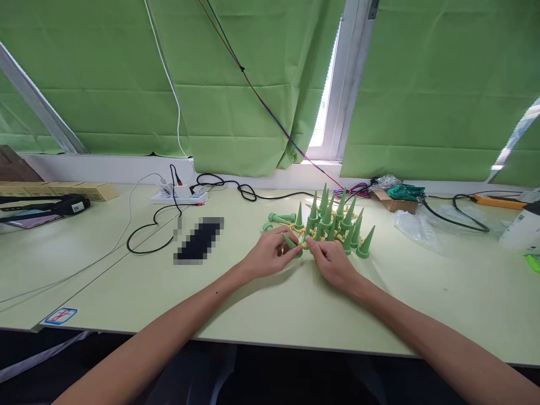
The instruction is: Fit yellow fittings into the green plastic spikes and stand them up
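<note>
My left hand (274,250) is closed round a green cone-shaped spike (289,241), its tip pointing up and to the left. My right hand (335,261) is closed right beside it, with the thumb and fingers pinching a small yellow piece (305,245) at the spike's wide end. Fingers partly hide where the two parts meet. Just behind my hands stands a cluster of several upright green spikes (365,243), with yellow pieces among their bases. A few green spikes (282,217) lie on their sides left of the cluster.
The pale table (236,309) has a blurred dark object (199,241) left of my hands. Behind it are a power strip (181,195) and black cable (248,194). At the right are a cardboard box (394,201), clear plastic bags (415,228) and a white bottle (523,230).
</note>
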Demonstrator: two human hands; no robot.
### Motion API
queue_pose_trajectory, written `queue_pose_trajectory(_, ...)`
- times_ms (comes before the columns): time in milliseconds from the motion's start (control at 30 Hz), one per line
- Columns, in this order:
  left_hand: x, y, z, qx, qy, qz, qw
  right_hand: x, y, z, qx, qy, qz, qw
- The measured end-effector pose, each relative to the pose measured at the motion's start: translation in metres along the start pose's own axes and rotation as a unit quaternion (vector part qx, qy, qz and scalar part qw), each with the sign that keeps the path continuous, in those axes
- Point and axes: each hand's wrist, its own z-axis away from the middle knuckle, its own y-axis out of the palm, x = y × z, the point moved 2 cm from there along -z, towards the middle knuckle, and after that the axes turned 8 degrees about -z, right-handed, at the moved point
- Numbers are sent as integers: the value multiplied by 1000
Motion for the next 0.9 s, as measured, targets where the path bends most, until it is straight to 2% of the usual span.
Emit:
queue_pose_trajectory(67,4,-7,-4,-32,-18,-7,999,0,3,1,29,-11,-9,999)
queue_pose_trajectory(167,13,-17,-10,-71,-102,41,991,2,7,4,84,-27,-22,996)
queue_pose_trajectory(233,19,-19,-13,-44,-157,98,982,3,9,6,110,-35,-20,993)
queue_pose_trajectory(300,23,-21,-14,-9,-178,136,974,4,10,8,125,-39,-16,991)
queue_pose_trajectory(433,23,-26,-24,11,-172,142,975,6,10,8,138,-38,-12,990)
queue_pose_trajectory(500,23,-29,-36,-11,-160,134,978,6,11,8,139,-39,-12,989)
queue_pose_trajectory(567,25,-32,-55,-58,-138,127,981,6,11,8,142,-37,-12,989)
queue_pose_trajectory(733,32,-31,-106,-109,-110,23,988,6,12,8,149,-41,-12,988)
queue_pose_trajectory(900,36,-22,-133,-82,-100,-91,987,5,12,8,155,-36,-13,987)
